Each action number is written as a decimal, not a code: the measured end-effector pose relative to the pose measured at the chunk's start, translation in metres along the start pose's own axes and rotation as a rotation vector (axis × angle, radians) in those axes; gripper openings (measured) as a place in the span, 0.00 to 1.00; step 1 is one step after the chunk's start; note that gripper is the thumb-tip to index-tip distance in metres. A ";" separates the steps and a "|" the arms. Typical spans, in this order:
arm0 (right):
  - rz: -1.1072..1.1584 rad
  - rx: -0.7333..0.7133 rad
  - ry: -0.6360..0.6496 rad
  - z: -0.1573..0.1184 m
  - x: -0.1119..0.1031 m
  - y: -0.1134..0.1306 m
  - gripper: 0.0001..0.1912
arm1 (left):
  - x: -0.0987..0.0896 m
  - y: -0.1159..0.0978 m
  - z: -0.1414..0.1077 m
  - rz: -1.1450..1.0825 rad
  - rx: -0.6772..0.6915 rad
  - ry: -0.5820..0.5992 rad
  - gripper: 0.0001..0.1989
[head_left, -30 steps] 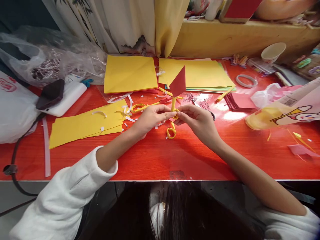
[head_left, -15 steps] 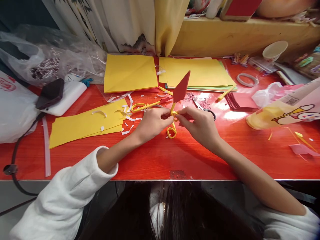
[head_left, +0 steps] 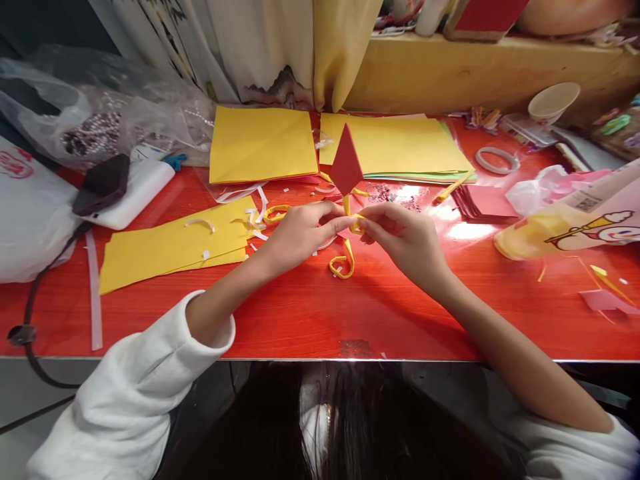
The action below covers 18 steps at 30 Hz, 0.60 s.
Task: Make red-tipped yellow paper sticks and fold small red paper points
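A red paper diamond (head_left: 347,163) stands upright on a narrow yellow paper strip (head_left: 349,257) between my hands. My left hand (head_left: 303,235) is closed, its thumb and fingertips pinching the strip just below the diamond. From the other side, my right hand (head_left: 411,239) pinches a small yellow loop of the strip between thumb and fingers. The strip's lower end hangs down in an open curl above the red tabletop. My fingers hide part of the strip where they meet.
Yellow paper sheets (head_left: 263,147) lie at the back, and cut yellow pieces (head_left: 170,247) at left among white scraps. On the right are red paper squares (head_left: 487,203), a tape roll (head_left: 497,161) and a drink cup (head_left: 565,220). A phone (head_left: 101,181) rests at far left.
The red diamond has turned to face me more and shifted slightly left. The curl below has opened wider. My right hand now covers the scissors that showed behind it.
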State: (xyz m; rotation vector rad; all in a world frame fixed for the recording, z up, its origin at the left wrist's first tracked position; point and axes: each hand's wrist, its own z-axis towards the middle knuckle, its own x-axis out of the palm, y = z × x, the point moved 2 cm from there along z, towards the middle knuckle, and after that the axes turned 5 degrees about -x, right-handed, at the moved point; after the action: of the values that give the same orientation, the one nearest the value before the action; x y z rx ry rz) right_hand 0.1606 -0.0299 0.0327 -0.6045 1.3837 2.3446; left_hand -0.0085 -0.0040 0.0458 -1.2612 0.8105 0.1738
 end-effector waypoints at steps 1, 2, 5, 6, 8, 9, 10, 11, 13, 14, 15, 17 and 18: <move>0.054 0.020 -0.011 0.001 -0.001 -0.001 0.05 | 0.000 0.001 0.001 0.032 0.006 0.003 0.16; 0.112 0.044 -0.024 0.002 -0.003 -0.002 0.04 | 0.000 0.002 0.001 0.082 0.027 0.016 0.15; 0.233 0.143 -0.069 0.005 -0.008 -0.007 0.03 | 0.006 0.009 0.002 0.274 0.154 0.122 0.12; 0.232 0.176 -0.078 0.006 -0.010 -0.009 0.02 | 0.009 0.011 0.002 0.334 0.195 0.164 0.12; 0.170 0.231 -0.067 0.007 -0.012 -0.013 0.03 | 0.015 0.015 0.000 0.442 0.236 0.229 0.11; 0.127 0.250 -0.050 0.008 -0.013 -0.015 0.04 | 0.016 0.016 0.000 0.484 0.242 0.248 0.11; 0.083 0.266 -0.031 0.007 -0.013 -0.017 0.05 | 0.017 0.017 -0.001 0.516 0.245 0.260 0.10; 0.043 0.277 -0.014 0.007 -0.013 -0.018 0.06 | 0.018 0.017 -0.002 0.533 0.245 0.266 0.10; -0.006 0.280 0.008 0.006 -0.012 -0.019 0.07 | 0.017 0.015 -0.003 0.521 0.222 0.253 0.09; -0.011 0.273 0.017 0.006 -0.011 -0.020 0.08 | 0.015 0.015 -0.003 0.497 0.197 0.235 0.09; -0.004 0.264 0.024 0.005 -0.011 -0.019 0.08 | 0.014 0.014 -0.002 0.468 0.165 0.213 0.09; 0.039 0.240 0.034 0.006 -0.010 -0.019 0.08 | 0.010 0.014 -0.002 0.404 0.105 0.162 0.08; 0.072 0.230 0.034 0.006 -0.010 -0.018 0.08 | 0.009 0.013 -0.002 0.379 0.089 0.137 0.08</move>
State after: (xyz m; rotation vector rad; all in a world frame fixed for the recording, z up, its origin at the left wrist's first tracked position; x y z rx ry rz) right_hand 0.1766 -0.0171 0.0272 -0.5379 1.6863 2.1934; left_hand -0.0096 -0.0039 0.0299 -1.0354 1.1601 0.3548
